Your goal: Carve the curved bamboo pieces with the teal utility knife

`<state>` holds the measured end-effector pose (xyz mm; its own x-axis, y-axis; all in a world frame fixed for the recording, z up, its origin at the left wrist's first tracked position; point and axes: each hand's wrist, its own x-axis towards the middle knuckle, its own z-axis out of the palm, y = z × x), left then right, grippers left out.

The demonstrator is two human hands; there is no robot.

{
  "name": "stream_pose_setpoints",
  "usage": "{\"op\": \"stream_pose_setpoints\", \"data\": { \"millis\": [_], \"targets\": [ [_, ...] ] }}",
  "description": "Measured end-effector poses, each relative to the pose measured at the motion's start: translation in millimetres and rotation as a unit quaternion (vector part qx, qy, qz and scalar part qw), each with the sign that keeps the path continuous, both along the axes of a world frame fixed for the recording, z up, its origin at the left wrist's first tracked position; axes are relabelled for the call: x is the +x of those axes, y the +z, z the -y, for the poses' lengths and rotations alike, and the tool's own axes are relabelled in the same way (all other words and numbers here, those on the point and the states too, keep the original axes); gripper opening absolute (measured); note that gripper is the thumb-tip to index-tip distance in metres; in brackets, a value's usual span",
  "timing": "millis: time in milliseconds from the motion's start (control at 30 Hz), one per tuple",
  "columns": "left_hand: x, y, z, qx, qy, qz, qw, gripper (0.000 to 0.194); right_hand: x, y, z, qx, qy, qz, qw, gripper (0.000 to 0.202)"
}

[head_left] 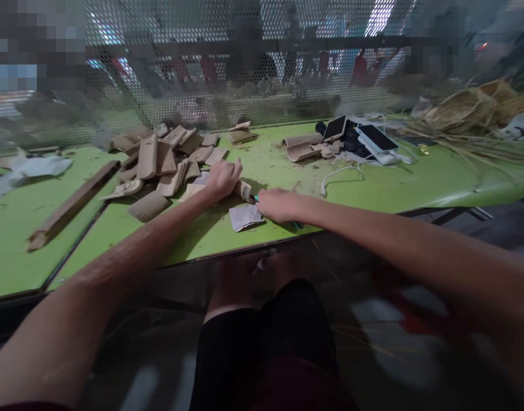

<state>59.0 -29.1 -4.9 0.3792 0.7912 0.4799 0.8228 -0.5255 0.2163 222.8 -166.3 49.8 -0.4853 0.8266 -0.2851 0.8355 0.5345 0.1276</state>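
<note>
My left hand is closed on a short piece of bamboo close to the table's front edge. Just to its right, my right hand is wrapped round a small green-handled tool, mostly covered by the fingers. The tool's dark tip meets or nearly meets the end of the bamboo; its exact kind is hidden. A greyish folded square, perhaps sandpaper, lies in front of both hands. Behind my left hand rises a heap of cut bamboo pieces.
A long wooden stick lies at the left across a green table. Phones, a white cable and curved bamboo halves are at the back right. Dry straw spreads farther right. A perforated metal screen borders the back.
</note>
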Motion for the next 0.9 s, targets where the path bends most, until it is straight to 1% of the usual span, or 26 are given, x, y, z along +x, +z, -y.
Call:
{"op": "stream_pose_setpoints", "data": {
  "millis": [133,233,300,500,567,700,800,900],
  "targets": [
    [-18,0.8,8,-0.026,-0.037,0.039,0.998,0.05,1,-2.3,5,0.013,-0.044,-0.046,0.998,0.037],
    [-30,2.7,16,-0.025,-0.101,0.052,0.993,0.05,-1,-2.4,11,0.017,-0.029,-0.04,0.999,0.037],
    [-32,4.4,19,-0.017,-0.118,0.056,0.991,0.051,-3,-3.2,15,0.029,-0.021,-0.034,0.999,0.038],
    [-28,6.8,21,-0.02,-0.106,0.068,0.992,0.054,-7,-11.4,26,0.09,-0.06,-0.051,0.993,0.037],
    [-28,6.4,21,-0.021,-0.114,0.07,0.991,0.053,-7,-11.4,28,0.094,-0.073,-0.05,0.992,0.04],
    [-30,4.8,19,-0.016,-0.133,0.068,0.989,0.05,-6,-9.1,31,0.102,-0.078,-0.041,0.991,0.038],
    [-30,3.6,17,-0.018,-0.129,0.065,0.989,0.05,-7,-9.9,31,0.111,-0.084,-0.031,0.99,0.036],
    [-27,4.1,14,-0.024,-0.111,0.054,0.992,0.052,-8,-11.4,29,0.106,-0.078,-0.017,0.991,0.038]
  ]
}}
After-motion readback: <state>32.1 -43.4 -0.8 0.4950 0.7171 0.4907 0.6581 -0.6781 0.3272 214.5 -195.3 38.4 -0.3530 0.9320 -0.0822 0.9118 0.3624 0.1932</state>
